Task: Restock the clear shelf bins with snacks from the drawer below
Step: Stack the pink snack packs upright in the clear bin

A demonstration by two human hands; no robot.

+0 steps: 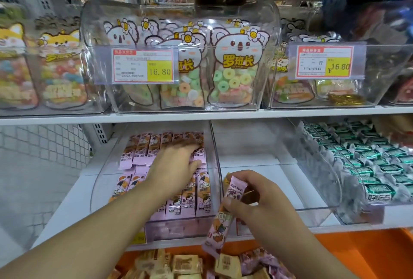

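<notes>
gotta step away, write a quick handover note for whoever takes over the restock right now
Left hand: open, flat on the pink snack bars inside the clear bin on the lower shelf.
Right hand: pinches one pink bar beside that bin, above the orange drawer.
Done: the bin holds rows of bars.
Left: place the held bar and bring more up from the drawer. The next clear bin looks empty.

a shop; price tags (143,66) on clear snack-filled shelf bins (268,55)
</notes>
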